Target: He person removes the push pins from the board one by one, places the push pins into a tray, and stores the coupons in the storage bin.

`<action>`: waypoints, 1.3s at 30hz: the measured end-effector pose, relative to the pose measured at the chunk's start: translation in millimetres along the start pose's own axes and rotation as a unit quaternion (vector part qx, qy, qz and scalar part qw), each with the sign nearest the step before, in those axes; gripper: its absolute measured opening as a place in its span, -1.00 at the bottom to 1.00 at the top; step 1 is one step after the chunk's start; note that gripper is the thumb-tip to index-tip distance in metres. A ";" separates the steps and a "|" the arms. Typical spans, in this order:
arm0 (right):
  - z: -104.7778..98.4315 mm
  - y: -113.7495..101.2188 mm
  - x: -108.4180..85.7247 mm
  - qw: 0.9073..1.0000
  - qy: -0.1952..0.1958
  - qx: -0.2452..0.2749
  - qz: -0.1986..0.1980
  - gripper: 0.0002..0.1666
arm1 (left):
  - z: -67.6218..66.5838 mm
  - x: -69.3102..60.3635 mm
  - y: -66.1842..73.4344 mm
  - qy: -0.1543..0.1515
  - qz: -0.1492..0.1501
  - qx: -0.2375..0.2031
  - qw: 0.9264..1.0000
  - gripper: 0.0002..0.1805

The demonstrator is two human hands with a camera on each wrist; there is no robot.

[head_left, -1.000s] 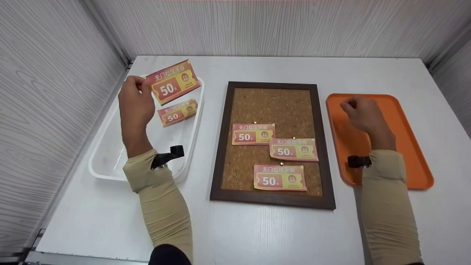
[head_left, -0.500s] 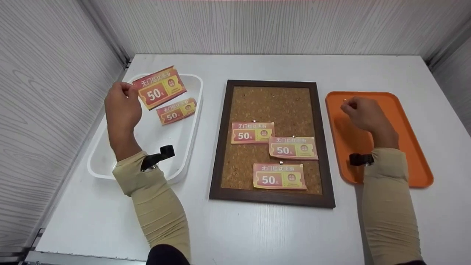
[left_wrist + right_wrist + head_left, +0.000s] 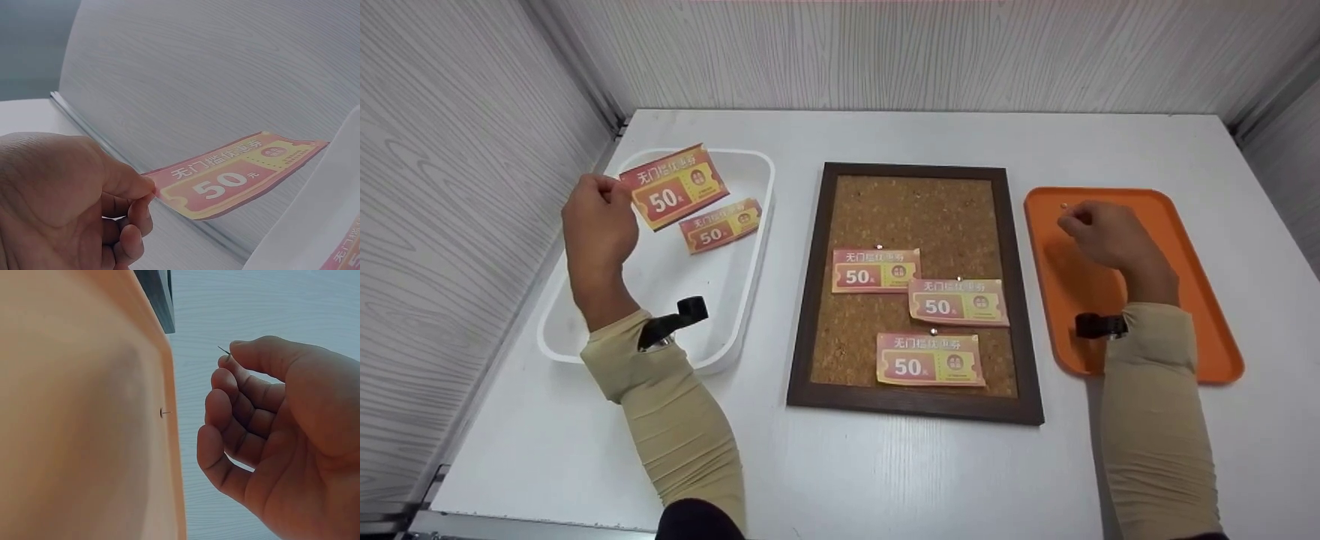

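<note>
Over the white bin, my left hand point(image 3: 601, 229) pinches a red-and-yellow paper coupon point(image 3: 675, 189) by its left end, thumb against fingers. The left wrist view shows this coupon point(image 3: 225, 179) sticking out from the fingertips, slightly bowed. A second coupon point(image 3: 721, 226) lies in the bin beneath it. My right hand point(image 3: 1117, 236) is above the orange tray's left part. In the right wrist view its thumb and index finger pinch a thumbtack point(image 3: 227, 353), point outward. Another thumbtack point(image 3: 162, 413) sits in the tray near its rim, point up.
A cork board point(image 3: 915, 217) in a dark wooden frame lies mid-table, with three coupons tacked to its middle and lower part. The white bin point(image 3: 769, 172) stands left of it, the orange tray point(image 3: 1207, 337) right. Wood-grain panels point(image 3: 885, 52) enclose the table's back and sides.
My left hand has shifted left and a little nearer me, carrying the coupon. The right hand has moved slightly rightward, and the tack lying in the tray now shows beside it.
</note>
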State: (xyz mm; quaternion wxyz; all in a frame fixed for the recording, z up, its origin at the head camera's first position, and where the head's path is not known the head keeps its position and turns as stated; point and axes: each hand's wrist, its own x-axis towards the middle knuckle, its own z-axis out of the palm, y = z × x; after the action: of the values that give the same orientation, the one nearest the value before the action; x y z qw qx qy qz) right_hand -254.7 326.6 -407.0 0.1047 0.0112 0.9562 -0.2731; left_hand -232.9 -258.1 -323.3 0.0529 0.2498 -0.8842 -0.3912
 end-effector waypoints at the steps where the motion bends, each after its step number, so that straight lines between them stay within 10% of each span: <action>1: 0.0 0.2 0.0 1.000 0.001 0.001 0.001 -0.27 | -0.1 -0.1 -0.3 0.000 0.001 0.003 1.000 -0.53; 39: 6.9 11.2 6.6 0.997 -0.051 -0.053 0.013 -0.44 | 6.0 0.0 -5.3 -0.065 0.005 0.082 0.994 -0.51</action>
State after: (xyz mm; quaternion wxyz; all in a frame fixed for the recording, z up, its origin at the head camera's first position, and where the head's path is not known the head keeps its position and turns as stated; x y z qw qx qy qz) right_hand -258.9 332.3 -419.9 0.1576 0.0036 0.9624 -0.2212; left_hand -232.6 -257.1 -331.2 -0.0240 0.2227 -0.9162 -0.3322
